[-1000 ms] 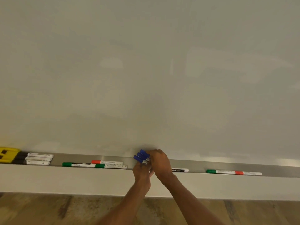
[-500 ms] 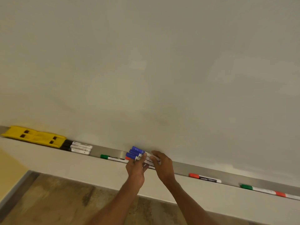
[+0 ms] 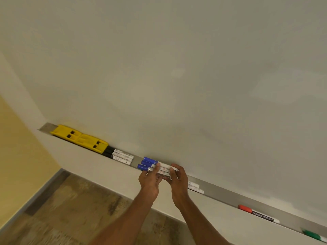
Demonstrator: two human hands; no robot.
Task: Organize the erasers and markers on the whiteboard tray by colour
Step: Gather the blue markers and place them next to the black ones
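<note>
Far left on the tray (image 3: 221, 193), yellow erasers (image 3: 79, 138) sit just beside three black-capped markers (image 3: 120, 156). My left fingers (image 3: 155, 170) and right fingers (image 3: 172, 172) curl around three blue-capped, white-barrelled markers (image 3: 148, 164) at the tray. Farther right lie a red marker (image 3: 256, 213) and a green marker (image 3: 312, 235).

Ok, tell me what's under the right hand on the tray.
Three blue markers, held by the right hand and left hand, caps sticking out left. Past the wrist, white marker barrels lie in the tray; their caps are covered, colour unknown.
</note>
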